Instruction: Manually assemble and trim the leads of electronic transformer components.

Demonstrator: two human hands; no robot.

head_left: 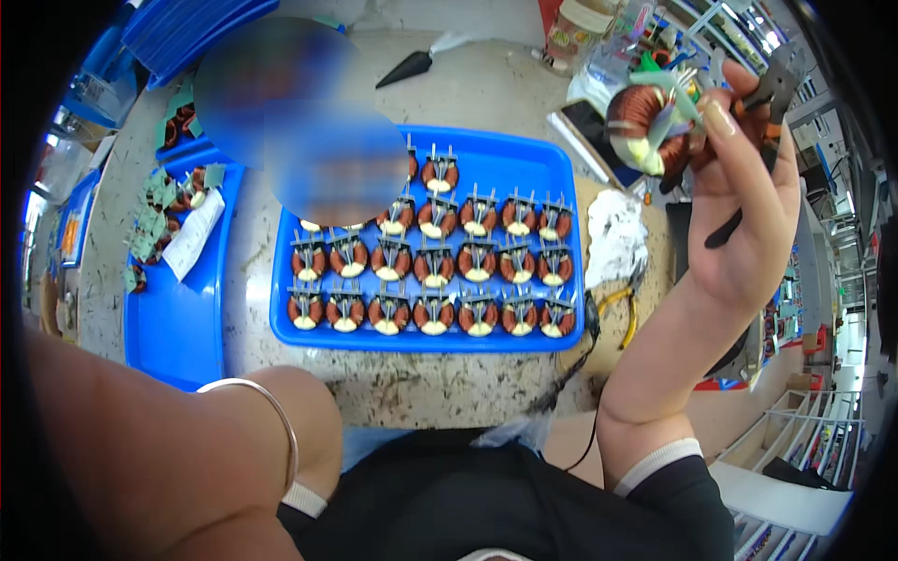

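My right hand is raised at the upper right, its fingers closed around a copper-wound ring coil. The coil has a pale yellow patch at its lower end and a light green plate with metal pins against it. A dark tool with an orange part shows at the same hand, partly hidden by the fingers. My left arm, wearing a silver bangle, fills the lower left; its hand does not show. In front of me, a blue tray bears rows of similar coils, pins upward.
Left of the tray stands another blue tray with green-plated coils and a white paper slip. Crumpled white material and yellow-handled pliers lie at right. A black-tipped cone lies at the back. Blurred patches hide part of the scene.
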